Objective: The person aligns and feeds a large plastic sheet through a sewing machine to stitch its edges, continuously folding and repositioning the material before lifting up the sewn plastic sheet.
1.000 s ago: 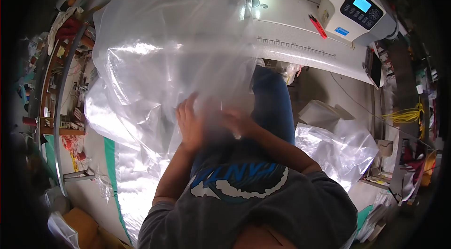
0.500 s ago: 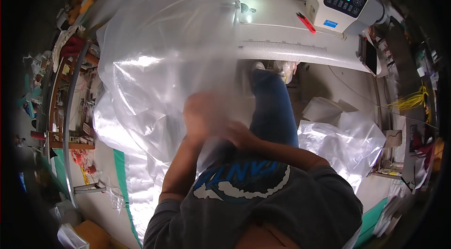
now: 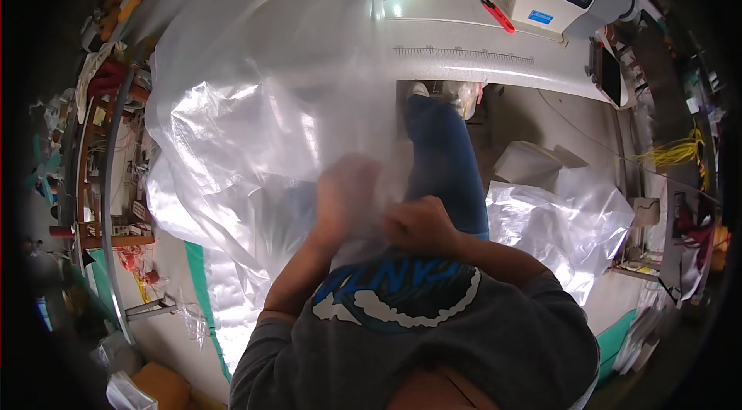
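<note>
Loosely, the clear plastic sheet (image 3: pixel 224 132) drapes from the table (image 3: pixel 433 33) beside the sewing machine (image 3: pixel 528 2) toward the lap. Blur hides the left hand's (image 3: pixel 348 190) opening and hold; the right hand (image 3: pixel 421 223) is curled, its contents unclear. A red tool (image 3: pixel 497 15) lies nearer the machine, well apart.

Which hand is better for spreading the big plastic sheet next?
Probably the left hand: it's nearer most of the translucent plastic sheet, while the right hand is over by the blue jeans.
</note>
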Demonstrator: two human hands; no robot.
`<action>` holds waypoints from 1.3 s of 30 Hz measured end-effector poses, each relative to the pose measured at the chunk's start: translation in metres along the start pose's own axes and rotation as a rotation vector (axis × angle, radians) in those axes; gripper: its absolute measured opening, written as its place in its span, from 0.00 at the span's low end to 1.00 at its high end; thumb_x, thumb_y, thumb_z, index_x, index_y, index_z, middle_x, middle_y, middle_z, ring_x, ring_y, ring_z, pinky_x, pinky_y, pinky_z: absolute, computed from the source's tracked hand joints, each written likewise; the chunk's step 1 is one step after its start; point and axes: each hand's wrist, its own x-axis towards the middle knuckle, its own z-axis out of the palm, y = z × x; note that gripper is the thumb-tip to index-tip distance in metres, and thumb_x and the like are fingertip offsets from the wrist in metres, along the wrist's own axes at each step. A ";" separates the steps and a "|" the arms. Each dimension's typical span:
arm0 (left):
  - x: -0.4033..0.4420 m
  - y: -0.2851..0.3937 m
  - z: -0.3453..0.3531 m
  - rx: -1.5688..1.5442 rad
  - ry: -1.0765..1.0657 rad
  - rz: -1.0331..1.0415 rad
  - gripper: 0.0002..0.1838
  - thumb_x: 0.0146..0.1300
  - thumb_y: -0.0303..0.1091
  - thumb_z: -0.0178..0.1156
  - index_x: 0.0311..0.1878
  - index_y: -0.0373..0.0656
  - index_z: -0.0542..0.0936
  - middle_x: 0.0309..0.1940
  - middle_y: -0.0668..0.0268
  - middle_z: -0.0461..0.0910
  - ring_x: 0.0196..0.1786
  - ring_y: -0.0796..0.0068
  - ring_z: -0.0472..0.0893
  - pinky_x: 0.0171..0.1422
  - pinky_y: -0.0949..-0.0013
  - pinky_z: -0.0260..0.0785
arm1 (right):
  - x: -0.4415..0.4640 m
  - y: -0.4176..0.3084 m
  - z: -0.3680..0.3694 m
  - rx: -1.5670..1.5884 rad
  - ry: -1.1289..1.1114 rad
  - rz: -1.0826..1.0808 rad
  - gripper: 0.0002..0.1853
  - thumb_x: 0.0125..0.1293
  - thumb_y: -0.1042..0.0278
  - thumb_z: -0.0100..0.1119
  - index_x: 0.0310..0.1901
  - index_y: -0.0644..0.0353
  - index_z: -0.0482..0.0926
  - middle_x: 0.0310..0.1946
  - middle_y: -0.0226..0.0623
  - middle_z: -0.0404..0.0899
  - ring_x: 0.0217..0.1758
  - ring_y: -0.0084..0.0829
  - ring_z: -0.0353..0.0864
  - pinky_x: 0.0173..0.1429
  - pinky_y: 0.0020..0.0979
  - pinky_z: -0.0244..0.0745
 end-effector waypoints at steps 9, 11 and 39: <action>0.007 0.023 -0.028 -0.037 -0.301 -0.144 0.10 0.65 0.25 0.52 0.44 0.35 0.82 0.30 0.58 0.85 0.32 0.77 0.83 0.37 0.73 0.74 | 0.020 -0.018 -0.010 -0.129 -0.288 0.031 0.14 0.65 0.59 0.53 0.26 0.58 0.77 0.17 0.44 0.78 0.20 0.45 0.80 0.27 0.42 0.74; 0.009 0.025 -0.033 -0.067 -0.401 -0.140 0.12 0.66 0.26 0.51 0.47 0.34 0.81 0.30 0.57 0.85 0.34 0.78 0.82 0.39 0.74 0.74 | 0.020 -0.018 -0.008 -0.136 -0.298 0.047 0.14 0.65 0.59 0.53 0.26 0.59 0.77 0.17 0.44 0.78 0.20 0.45 0.80 0.27 0.42 0.74; -0.005 -0.005 0.006 0.111 -0.341 0.099 0.11 0.62 0.31 0.55 0.24 0.37 0.74 0.19 0.54 0.75 0.22 0.59 0.79 0.28 0.60 0.70 | 0.054 0.064 0.099 0.235 0.434 -0.046 0.11 0.71 0.65 0.48 0.44 0.61 0.77 0.26 0.31 0.78 0.29 0.22 0.77 0.35 0.25 0.73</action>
